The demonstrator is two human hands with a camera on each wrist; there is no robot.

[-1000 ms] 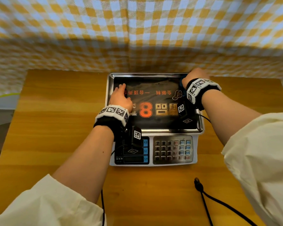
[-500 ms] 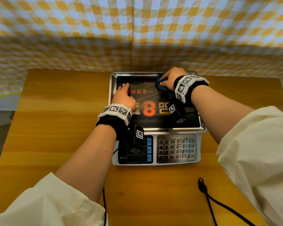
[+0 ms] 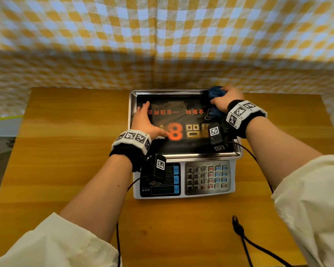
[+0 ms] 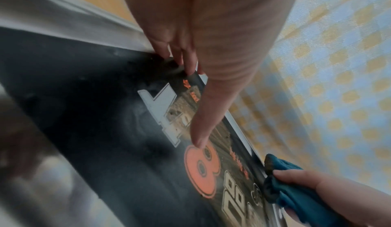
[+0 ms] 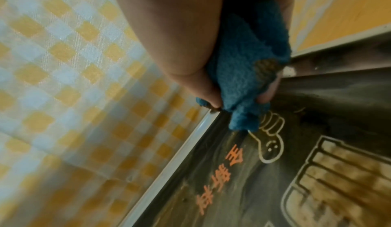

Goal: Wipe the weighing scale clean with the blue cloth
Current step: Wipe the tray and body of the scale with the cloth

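Observation:
A weighing scale [image 3: 183, 162] stands mid-table, its steel pan [image 3: 132, 95] lined with a black printed film bearing an orange 8 [image 4: 201, 168]. My left hand [image 3: 143, 120] lies flat on the pan's left side, fingers straight, thumb [image 4: 203, 130] pointing at the 8. My right hand [image 3: 225, 100] grips the bunched blue cloth [image 3: 215, 92] at the pan's far right corner. In the right wrist view the blue cloth [image 5: 245, 73] is squeezed between thumb and fingers and touches the film near the pan's rim [image 5: 184, 148]. The blue cloth [image 4: 296, 190] also shows in the left wrist view.
The wooden table [image 3: 66, 151] has bare room left and right of the scale. A yellow-checked cloth [image 3: 162, 45] hangs close behind the pan. The keypad [image 3: 207, 177] and display face me. A black cable [image 3: 245, 243] lies at the front right.
My right hand swept the blue cloth from the pan's far right to its far middle and back to the far right corner. The left hand stayed pressed on the pan's left side.

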